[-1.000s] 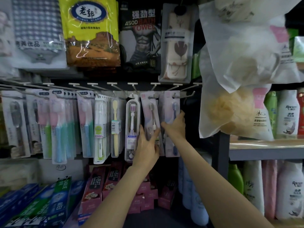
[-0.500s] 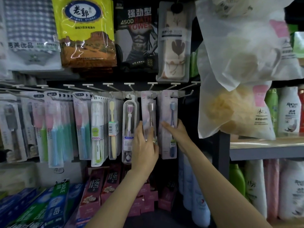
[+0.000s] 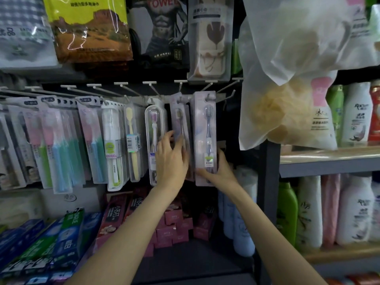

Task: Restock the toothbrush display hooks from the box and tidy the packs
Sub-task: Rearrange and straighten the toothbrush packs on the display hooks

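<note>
Two toothbrush packs hang side by side from the wire hooks (image 3: pixel 224 93) at the right end of the row. The left hand (image 3: pixel 171 159) lies on the narrower pack (image 3: pixel 180 120), its fingers (image 3: pixel 167 136) loosely spread over the front. The right hand (image 3: pixel 223 171) holds the bottom of the wider pack (image 3: pixel 205 136), thumb across the front and fingers hidden behind it.

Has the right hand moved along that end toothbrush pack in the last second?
Yes. The right hand has slid down the grey-brush pack, away from its hook, to the pack's lower edge.
</note>
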Action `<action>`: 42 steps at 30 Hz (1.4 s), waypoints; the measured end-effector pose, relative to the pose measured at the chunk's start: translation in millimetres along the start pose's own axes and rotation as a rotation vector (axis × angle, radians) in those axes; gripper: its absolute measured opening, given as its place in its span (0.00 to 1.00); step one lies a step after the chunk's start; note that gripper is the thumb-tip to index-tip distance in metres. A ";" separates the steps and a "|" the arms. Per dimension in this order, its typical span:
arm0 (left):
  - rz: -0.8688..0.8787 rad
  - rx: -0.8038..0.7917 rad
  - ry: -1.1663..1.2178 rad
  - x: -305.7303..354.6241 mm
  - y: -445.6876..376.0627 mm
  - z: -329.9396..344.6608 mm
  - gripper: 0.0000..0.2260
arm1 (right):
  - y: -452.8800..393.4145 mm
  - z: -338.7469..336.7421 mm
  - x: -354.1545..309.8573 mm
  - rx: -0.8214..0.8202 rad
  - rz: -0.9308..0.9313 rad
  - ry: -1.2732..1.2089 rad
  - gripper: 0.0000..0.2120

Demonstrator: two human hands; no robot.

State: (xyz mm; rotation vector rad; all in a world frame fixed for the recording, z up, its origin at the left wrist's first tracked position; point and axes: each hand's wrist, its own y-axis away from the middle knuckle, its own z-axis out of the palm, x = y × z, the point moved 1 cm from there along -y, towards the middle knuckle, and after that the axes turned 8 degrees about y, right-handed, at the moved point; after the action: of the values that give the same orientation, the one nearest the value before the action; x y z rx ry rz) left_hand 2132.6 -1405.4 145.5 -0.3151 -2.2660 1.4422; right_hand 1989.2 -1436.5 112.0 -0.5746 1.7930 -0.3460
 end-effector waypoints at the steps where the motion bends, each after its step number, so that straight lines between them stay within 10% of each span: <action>1: -0.004 -0.021 0.074 3.4 -1.7 -1.1 0.18 | 1.4 3.3 -0.9 0.012 -0.023 0.007 0.33; 12: -0.316 -0.294 0.287 10.9 -25.5 12.1 0.35 | 10.4 40.0 -5.9 -0.066 -0.098 0.113 0.40; 25: -0.333 -0.266 0.313 7.1 -29.4 12.9 0.30 | 10.9 32.2 8.0 -0.140 0.019 -0.170 0.28; 42: -0.344 -0.343 0.354 5.8 -30.0 9.8 0.29 | -0.3 19.3 -2.0 -0.073 0.019 -0.257 0.36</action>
State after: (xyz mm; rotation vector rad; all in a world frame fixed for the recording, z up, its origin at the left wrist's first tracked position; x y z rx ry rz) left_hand 2124.1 -1423.9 170.3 -0.2450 -2.1334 0.7591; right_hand 2008.1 -1434.6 108.1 -0.6237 1.5671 -0.1844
